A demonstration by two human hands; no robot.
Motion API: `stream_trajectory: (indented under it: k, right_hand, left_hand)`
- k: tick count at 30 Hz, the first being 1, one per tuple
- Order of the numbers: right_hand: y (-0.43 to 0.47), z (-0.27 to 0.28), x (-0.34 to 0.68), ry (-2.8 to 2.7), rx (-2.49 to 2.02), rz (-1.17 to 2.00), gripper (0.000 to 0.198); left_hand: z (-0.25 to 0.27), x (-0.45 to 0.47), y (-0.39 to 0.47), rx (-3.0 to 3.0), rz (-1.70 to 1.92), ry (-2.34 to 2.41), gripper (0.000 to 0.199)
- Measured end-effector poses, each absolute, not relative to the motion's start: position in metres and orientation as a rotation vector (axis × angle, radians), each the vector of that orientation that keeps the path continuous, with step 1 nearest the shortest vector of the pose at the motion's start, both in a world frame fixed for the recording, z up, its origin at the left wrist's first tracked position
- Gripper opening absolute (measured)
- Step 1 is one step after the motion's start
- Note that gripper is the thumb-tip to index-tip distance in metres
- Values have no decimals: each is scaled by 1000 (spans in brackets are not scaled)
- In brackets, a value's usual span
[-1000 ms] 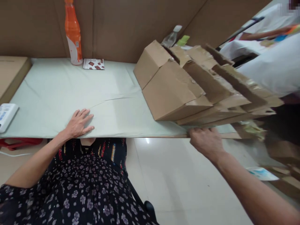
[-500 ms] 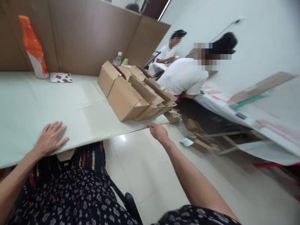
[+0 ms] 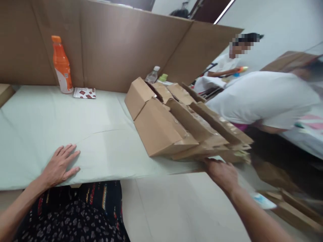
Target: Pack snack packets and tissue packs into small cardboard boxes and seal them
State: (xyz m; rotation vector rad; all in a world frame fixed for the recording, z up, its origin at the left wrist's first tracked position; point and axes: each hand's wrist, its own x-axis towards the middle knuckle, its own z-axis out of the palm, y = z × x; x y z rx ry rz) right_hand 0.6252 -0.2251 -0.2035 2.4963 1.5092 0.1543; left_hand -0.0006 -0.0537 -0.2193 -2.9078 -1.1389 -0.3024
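My left hand (image 3: pixel 62 164) lies flat on the pale green covered table (image 3: pixel 108 144), fingers spread, holding nothing. At the table's front edge, my right hand (image 3: pixel 222 173) has its fingers curled in, just below the near corner of a group of cardboard boxes (image 3: pixel 161 129). Whether those fingers grip the table edge or a box's underside is hidden. The boxes lean side by side at the table's right end, with torn, open upper sides.
Behind the table stands a cardboard panel (image 3: pixel 121 43). Before it are an orange bottle (image 3: pixel 62 65), a small printed packet (image 3: pixel 85 93) and a clear bottle (image 3: pixel 152 75). Two people in white shirts (image 3: pixel 264 97) are at the right. Another open box (image 3: pixel 295 208) lies on the floor.
The view has swung and come closer to the boxes. My right hand has moved along the table edge to beneath the boxes' corner. My left hand stays flat on the table.
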Motion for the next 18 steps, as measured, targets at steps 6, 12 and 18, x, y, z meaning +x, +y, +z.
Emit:
stream_trajectory:
  k: [6, 12, 18]
  right_hand:
    - [-228, -201, 598, 1446, 2660, 213, 35]
    - [-245, -174, 561, 1217, 2986, 346, 37]
    - [-198, -112, 500, 1774, 3176, 758, 46]
  left_hand:
    - [-222, -15, -76, -2940, -315, -1118, 60]
    - [-227, -53, -54, -3121, -349, -996, 60]
    - [-157, 11, -2, -3254, -96, -1054, 55]
